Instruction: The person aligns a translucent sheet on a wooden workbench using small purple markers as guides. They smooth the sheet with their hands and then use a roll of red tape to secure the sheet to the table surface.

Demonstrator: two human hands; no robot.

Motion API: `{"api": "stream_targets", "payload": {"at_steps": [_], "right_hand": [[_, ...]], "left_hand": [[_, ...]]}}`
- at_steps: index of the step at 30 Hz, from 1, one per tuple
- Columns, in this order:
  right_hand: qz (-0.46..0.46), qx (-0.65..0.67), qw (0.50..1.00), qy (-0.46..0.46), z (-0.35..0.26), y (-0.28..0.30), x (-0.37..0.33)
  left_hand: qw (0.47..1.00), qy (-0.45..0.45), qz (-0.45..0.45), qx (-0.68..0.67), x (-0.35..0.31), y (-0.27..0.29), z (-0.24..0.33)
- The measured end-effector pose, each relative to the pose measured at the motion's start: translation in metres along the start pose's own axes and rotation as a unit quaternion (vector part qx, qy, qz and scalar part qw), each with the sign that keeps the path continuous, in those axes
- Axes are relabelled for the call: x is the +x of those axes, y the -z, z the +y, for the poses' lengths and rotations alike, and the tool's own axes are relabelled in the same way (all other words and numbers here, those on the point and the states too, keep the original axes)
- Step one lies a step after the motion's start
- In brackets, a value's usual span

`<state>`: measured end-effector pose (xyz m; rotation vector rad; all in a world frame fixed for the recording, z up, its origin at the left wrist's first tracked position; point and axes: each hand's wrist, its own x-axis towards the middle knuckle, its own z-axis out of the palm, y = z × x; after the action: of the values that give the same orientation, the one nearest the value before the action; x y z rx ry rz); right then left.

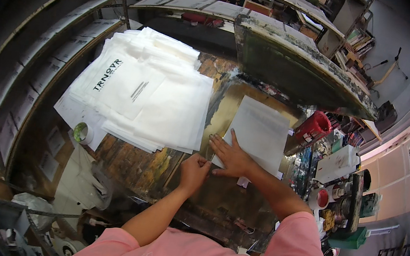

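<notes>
A pale, translucent flat sheet or bag (260, 129) lies on the printing board (223, 111) in front of me. My right hand (232, 156) rests on its near left part, fingers spread and palm down. Just left of it, my left hand (194, 173) is closed near the sheet's near left corner; whatever its fingers pinch, if anything, is hidden. To the left is a big loose stack of white translucent bags (168, 98), the top one bearing black print. Beyond the board, a dark-framed screen-printing frame (297, 70) stands raised at a tilt.
A red tub (315, 126) stands right of the sheet, near a cluttered side bench with paint pots (318, 197). A tape roll (82, 133) sits at the stack's near left. Racks (46, 54) holding printed sheets line the left and far sides.
</notes>
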<state>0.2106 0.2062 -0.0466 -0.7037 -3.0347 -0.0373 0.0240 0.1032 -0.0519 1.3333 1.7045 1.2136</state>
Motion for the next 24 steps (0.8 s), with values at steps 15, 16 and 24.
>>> {"api": "stream_targets", "payload": {"at_steps": [15, 16, 24], "right_hand": [[0.041, 0.061, 0.974, -0.216, -0.019, 0.009, -0.031], [0.052, 0.056, 0.971, -0.226, -0.016, 0.005, -0.033], [0.044, 0.026, 0.97, -0.237, -0.014, 0.012, -0.021]], "left_hand": [[0.992, 0.069, -0.039, -0.096, 0.001, -0.002, -0.002], [0.993, 0.06, -0.041, -0.089, 0.001, -0.002, -0.003], [0.987, 0.083, -0.04, -0.131, 0.003, -0.004, -0.007]]}}
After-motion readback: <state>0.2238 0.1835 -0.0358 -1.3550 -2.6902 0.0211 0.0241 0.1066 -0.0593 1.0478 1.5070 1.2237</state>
